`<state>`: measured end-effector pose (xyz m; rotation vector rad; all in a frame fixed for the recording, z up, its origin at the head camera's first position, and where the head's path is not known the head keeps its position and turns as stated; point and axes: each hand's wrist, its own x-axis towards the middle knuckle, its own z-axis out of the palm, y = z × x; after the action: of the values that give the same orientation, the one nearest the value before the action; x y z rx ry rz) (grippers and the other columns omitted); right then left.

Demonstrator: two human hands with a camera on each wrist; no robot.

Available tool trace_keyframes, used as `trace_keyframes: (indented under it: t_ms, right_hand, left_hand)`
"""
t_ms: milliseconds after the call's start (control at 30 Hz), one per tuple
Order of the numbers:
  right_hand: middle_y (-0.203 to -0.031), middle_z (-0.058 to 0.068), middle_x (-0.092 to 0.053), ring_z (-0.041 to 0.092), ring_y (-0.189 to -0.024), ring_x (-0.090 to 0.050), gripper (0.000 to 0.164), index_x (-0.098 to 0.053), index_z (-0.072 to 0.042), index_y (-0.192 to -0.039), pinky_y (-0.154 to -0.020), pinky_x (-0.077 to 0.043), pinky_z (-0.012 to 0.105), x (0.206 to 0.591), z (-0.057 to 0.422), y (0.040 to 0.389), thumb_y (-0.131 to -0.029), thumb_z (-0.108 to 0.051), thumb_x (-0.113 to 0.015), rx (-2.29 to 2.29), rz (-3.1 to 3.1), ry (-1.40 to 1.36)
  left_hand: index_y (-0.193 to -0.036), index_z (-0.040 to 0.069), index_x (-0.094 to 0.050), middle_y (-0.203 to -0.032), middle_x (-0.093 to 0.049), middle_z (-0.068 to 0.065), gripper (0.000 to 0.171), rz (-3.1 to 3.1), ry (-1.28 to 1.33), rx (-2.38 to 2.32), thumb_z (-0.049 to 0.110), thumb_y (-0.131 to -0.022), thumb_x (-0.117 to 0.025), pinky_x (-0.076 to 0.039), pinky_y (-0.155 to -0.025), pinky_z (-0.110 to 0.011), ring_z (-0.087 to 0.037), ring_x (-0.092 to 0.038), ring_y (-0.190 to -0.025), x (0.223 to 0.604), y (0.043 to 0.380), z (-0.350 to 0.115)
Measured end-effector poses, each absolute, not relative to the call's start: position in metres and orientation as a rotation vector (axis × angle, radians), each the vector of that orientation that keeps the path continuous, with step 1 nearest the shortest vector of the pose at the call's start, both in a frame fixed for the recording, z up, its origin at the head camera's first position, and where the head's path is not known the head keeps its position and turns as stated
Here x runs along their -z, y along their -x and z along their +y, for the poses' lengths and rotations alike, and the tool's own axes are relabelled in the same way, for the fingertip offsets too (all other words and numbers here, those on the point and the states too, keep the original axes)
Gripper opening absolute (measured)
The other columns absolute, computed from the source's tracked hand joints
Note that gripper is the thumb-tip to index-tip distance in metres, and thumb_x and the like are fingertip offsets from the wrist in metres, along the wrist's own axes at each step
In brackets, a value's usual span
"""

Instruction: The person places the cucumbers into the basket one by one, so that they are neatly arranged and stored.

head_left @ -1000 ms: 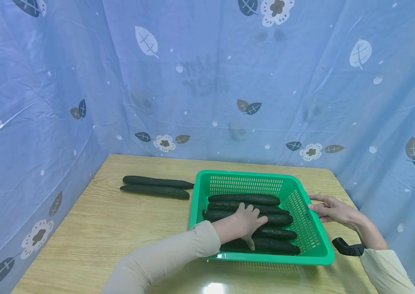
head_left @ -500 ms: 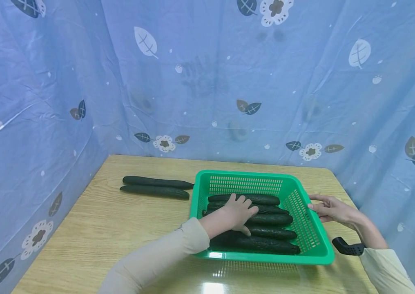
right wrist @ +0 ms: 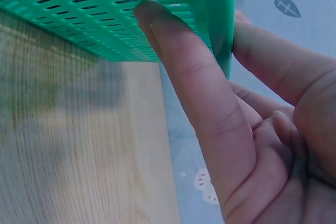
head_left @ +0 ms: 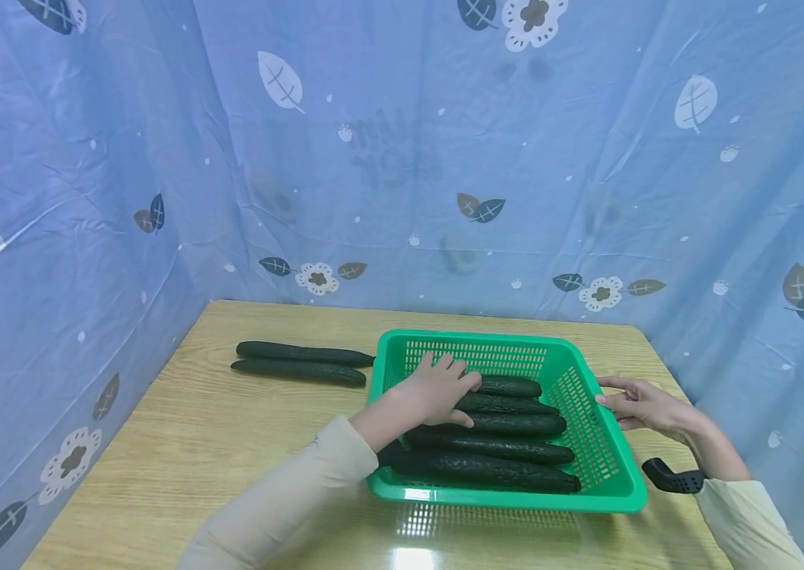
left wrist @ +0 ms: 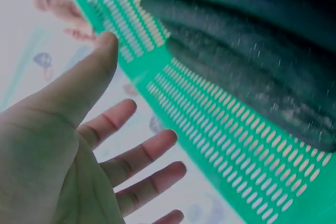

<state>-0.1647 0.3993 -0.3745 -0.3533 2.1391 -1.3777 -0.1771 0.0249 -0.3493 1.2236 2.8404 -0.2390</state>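
A green plastic basket [head_left: 502, 499] stands on the table with several dark green cucumbers [head_left: 483, 469] lying side by side in it. Over its left part hovers my left hand [head_left: 430, 393], fingers spread and nothing in them. In the left wrist view the thumb and fingers of the left hand [left wrist: 79, 135] are extended, apart from the cucumbers [left wrist: 247, 61]. My right hand [head_left: 647, 408] pinches the basket's right rim. The right wrist view shows the thumb on the outer side of the rim [right wrist: 223, 24] and a finger [right wrist: 194, 77] against the slotted wall.
Two more cucumbers [head_left: 302, 370] lie on the wooden table [head_left: 181, 451] left of the basket; the tip of the farther one meets its rim. A blue patterned curtain [head_left: 388, 158] hangs behind the table and at both sides.
My left hand has moved left and away from me over the basket, uncovering more of the near cucumbers. My right hand keeps its hold on the rim, and the basket has not moved.
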Motion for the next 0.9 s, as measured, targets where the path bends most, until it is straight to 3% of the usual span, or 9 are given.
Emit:
trace_keyframes:
  t_ms: [200,433,900]
  right_hand:
    - [-0.117,0.014,-0.063,0.023,-0.098,-0.065,0.067,0.004,0.017,-0.14,-0.082,-0.052,0.037,0.374,0.399,0.165,-0.1,-0.014,-0.041,1.397,2.113,0.376]
    - [-0.114,0.012,-0.065,0.023,-0.098,-0.065,0.068,0.006,0.02,-0.138,-0.082,-0.052,0.037,0.374,0.399,0.166,-0.1,-0.013,-0.041,1.417,2.091,0.379]
    - [-0.109,0.011,-0.067,0.02,-0.094,-0.066,0.071,0.004,0.021,-0.137,-0.081,-0.052,0.035,0.373,0.399,0.168,-0.099,-0.014,-0.044,1.399,2.125,0.351]
  left_hand:
    - [-0.122,0.029,-0.045,-0.125,-0.047,0.002,0.049,2.875,-1.194,0.125,0.061,-0.084,-0.049,-0.032,-0.102,-0.048,-0.022,-0.042,-0.119,0.335,0.176,0.007]
    - [-0.119,0.027,-0.044,-0.115,-0.046,0.002,0.044,2.917,-1.141,-0.014,0.058,-0.088,-0.047,-0.031,-0.097,-0.045,-0.02,-0.04,-0.104,0.33,0.18,-0.022]
    - [-0.123,0.021,-0.046,-0.119,-0.048,-0.004,0.044,2.94,-0.874,-0.496,0.048,-0.089,-0.055,-0.026,-0.101,-0.056,-0.029,-0.041,-0.115,0.349,0.192,-0.092]
